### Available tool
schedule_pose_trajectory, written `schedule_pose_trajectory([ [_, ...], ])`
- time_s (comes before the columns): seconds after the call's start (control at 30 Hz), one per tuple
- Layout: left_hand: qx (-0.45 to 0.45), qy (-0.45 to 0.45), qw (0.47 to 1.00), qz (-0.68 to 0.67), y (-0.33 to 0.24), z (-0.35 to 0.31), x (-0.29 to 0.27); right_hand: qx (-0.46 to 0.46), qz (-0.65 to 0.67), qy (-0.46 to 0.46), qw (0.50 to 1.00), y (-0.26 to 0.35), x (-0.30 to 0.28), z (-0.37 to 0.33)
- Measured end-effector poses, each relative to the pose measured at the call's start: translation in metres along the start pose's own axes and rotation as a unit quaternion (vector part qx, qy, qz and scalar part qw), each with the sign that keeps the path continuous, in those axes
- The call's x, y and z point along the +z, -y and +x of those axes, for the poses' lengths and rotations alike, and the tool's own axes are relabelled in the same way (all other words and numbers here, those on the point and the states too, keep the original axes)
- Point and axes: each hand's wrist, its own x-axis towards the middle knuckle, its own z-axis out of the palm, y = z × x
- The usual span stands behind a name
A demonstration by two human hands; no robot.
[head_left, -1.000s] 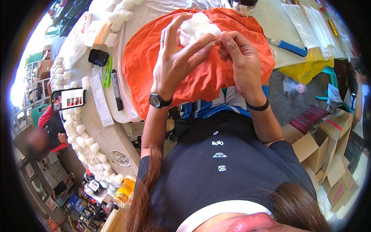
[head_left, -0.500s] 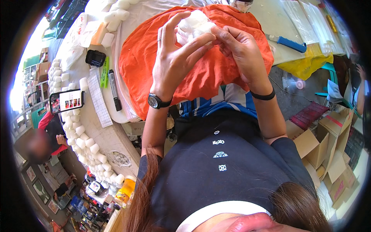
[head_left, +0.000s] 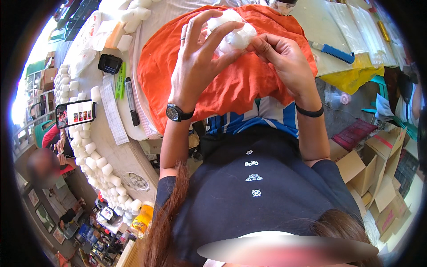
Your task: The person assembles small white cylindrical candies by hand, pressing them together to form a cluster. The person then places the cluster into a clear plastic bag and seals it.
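Note:
A rounded white bundle (head_left: 240, 37), thin and shiny like gathered film or fabric, is held up between my hands; its exact kind I cannot make out. My left hand (head_left: 199, 55) curves around its left side, thumb below and fingers above. At its right edge, the thumb and forefinger of my right hand (head_left: 283, 58) pinch the material; the pinched bit itself is mostly hidden. Beneath both hands an orange cloth (head_left: 162, 78) is spread over the table edge and toward my lap.
Left of the cloth lie a black marker (head_left: 131, 100), a green highlighter (head_left: 120, 82), gridded paper (head_left: 114, 111) and a black case (head_left: 110, 64). White cylindrical pieces (head_left: 95, 162) and a phone (head_left: 75, 114) line the left edge. A blue-handled cutter (head_left: 337, 52) rests at right.
My left fingers have shifted over the bundle, with the forefinger now raised across it. The bundle has turned, showing a rounder, shinier face. My right hand has moved slightly right, still pinching.

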Motion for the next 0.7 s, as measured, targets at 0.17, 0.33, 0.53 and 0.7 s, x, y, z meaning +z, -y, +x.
schedule_pose_trajectory([
  [0.17, -0.023, 0.018, 0.999, -0.022, -0.001, 0.002, 0.0, -0.051, -0.225, -0.043, 0.972, -0.008, -0.005, 0.007],
  [0.33, -0.053, 0.01, 0.998, -0.012, 0.004, 0.003, -0.003, -0.103, -0.464, -0.134, 0.87, -0.025, 0.016, 0.015],
  [0.53, -0.106, -0.011, 0.992, -0.062, 0.014, -0.001, -0.005, -0.125, -0.426, -0.097, 0.891, -0.025, 0.009, 0.025],
  [0.7, -0.114, -0.017, 0.991, -0.064, 0.015, -0.001, -0.006, -0.229, -0.218, -0.421, 0.85, -0.008, -0.044, 0.05],
])
